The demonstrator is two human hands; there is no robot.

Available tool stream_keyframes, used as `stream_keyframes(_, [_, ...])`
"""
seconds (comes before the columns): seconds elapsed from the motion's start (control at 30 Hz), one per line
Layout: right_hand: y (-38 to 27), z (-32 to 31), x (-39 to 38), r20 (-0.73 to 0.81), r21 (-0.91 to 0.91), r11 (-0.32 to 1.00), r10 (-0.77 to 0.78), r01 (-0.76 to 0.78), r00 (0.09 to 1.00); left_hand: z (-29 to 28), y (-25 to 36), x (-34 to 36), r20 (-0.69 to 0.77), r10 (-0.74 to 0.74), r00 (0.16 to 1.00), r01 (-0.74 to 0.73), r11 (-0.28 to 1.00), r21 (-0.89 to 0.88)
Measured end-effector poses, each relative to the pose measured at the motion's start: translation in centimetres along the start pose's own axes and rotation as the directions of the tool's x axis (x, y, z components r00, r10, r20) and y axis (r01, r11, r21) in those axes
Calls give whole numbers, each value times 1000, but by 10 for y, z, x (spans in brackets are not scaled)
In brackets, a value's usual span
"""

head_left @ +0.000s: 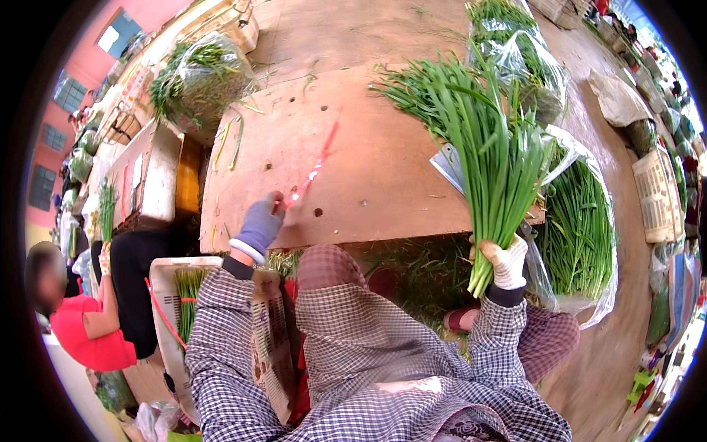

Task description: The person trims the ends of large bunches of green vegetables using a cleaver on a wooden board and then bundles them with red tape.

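Note:
My left hand, in a grey-purple glove, pinches the near end of a thin red printed strip over the wooden board. The strip slants away toward the board's far side. In a white glove, my right hand is wrapped round the pale stem ends of a large bunch of Chinese chives. Their green leaves fan out away from me over the board's right side. More chives lie behind the bunch. A flat blue-grey piece sits partly under the bunch; the chives hide what it is.
The wooden board has small holes and stray leaves. Bagged chives stand to the right, with another bag at far left. A white crate with chives is by my left arm. At left sits a co-worker in red.

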State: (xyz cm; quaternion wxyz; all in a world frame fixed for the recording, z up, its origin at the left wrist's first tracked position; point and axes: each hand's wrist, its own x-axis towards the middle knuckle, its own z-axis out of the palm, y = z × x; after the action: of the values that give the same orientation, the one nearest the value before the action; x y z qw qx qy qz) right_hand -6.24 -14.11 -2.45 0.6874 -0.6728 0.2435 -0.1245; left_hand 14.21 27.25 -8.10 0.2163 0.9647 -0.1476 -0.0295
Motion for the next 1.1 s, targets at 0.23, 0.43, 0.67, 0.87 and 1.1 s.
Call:
stream_keyframes(0.23, [-51, 85, 13, 164, 31, 992, -122, 119, 979, 2, 22, -26, 114, -29, 993, 49, 983, -175])
stream_keyframes(0.43, [-68, 168, 1, 428, -183, 934, -205, 307, 880, -35, 101, -54, -70, 274, 959, -251, 709, -659])
stream_keyframes(0.67, [-54, 237, -30, 726, -334, 602, -327, 726, 605, -50, 98, -52, 183, -47, 982, 164, -277, -947])
stream_keyframes(0.87, [-13, 233, 26, 490, -195, 875, -304, 442, 817, -75, 54, -65, 103, -9, 995, 78, -591, -803])
stream_keyframes(1.1, [26, 289, 106, 772, -536, 390, -131, 749, 621, -98, 36, -98, 70, -44, 997, 41, -471, -881])
